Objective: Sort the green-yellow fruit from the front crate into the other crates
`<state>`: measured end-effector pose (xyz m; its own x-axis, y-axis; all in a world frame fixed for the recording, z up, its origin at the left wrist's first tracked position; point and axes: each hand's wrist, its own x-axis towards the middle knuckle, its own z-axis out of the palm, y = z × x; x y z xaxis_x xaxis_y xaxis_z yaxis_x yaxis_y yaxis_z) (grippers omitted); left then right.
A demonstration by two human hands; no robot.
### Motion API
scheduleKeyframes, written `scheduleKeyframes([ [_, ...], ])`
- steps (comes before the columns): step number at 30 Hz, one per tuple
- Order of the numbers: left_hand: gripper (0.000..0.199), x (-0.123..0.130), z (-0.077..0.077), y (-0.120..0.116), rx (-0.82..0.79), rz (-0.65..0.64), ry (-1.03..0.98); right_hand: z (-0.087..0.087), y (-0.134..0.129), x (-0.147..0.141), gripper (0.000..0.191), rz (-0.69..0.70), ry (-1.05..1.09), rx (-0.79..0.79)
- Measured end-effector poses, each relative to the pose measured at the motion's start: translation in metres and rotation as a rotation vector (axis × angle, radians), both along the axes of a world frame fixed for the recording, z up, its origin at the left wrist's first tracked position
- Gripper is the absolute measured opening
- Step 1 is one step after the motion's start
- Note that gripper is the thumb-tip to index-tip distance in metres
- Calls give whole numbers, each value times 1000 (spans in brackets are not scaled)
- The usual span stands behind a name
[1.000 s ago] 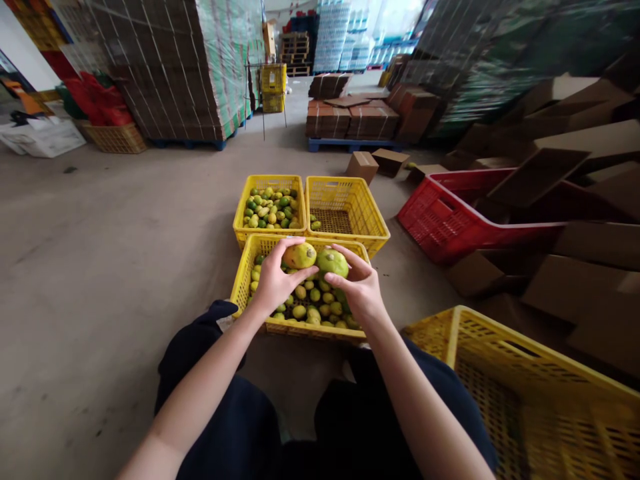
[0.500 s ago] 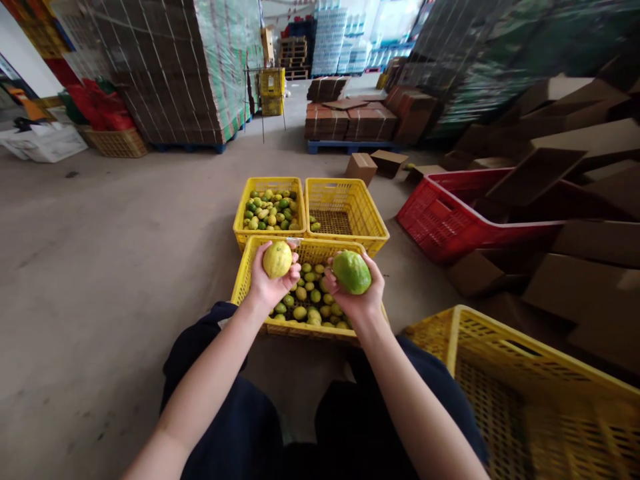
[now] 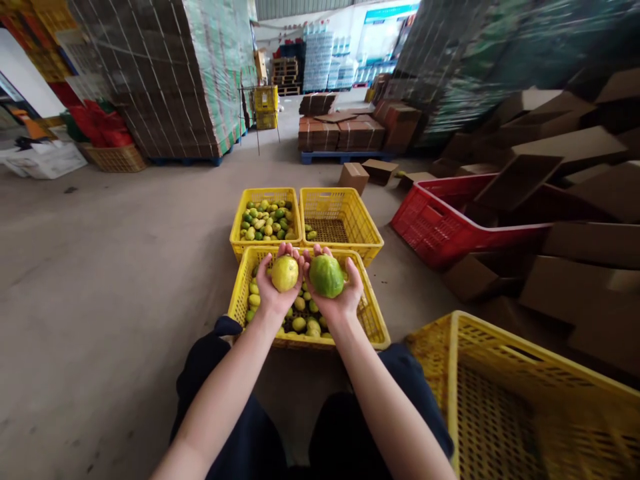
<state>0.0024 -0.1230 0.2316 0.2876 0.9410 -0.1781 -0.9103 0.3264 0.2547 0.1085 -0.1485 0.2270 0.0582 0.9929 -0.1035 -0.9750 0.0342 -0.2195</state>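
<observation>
My left hand (image 3: 271, 301) is cupped around a yellow lemon (image 3: 285, 274), which rests on the palm with the fingers curled behind it. In my right hand (image 3: 341, 308) lies a larger, bumpy green lemon (image 3: 327, 276), also cradled in bent fingers. Both hands are held palm up, side by side and close together, above a yellow crate (image 3: 373, 319). Inside that crate are many loose yellow and green lemons (image 3: 299, 324), partly hidden by my hands and forearms.
Behind stand a yellow crate (image 3: 265, 244) full of lemons and another yellow crate (image 3: 361, 215) with a few in its left corner. A red crate (image 3: 425, 223) and cardboard boxes (image 3: 565, 287) are on the right. A large yellow crate (image 3: 454, 360) stands beside my right leg.
My hands have come together, each still with its lemon, and the fingers have opened up more from under the fruit. The view has tilted up slightly.
</observation>
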Motion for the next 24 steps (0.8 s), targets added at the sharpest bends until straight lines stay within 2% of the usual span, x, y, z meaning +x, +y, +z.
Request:
scheduleKeyframes([
  [3, 26, 7, -8, 6, 44, 105, 82, 2, 7, -6, 26, -42, 1, -2],
  [6, 25, 11, -14, 10, 91, 151, 201, 3, 15, -9, 27, -68, 6, -12],
  [12, 23, 14, -16, 13, 109, 237, 375, 1, 24, -10, 20, -101, 33, -51],
  [16, 24, 16, -15, 14, 100, 241, 349, 1, 24, -10, 14, -104, 69, -76],
  [20, 28, 14, -15, 13, 66, 183, 193, 0, 23, -9, 12, -76, 59, -62],
  [24, 24, 9, -22, 14, 35, 138, 149, -3, 20, -7, 14, -31, 33, -71],
])
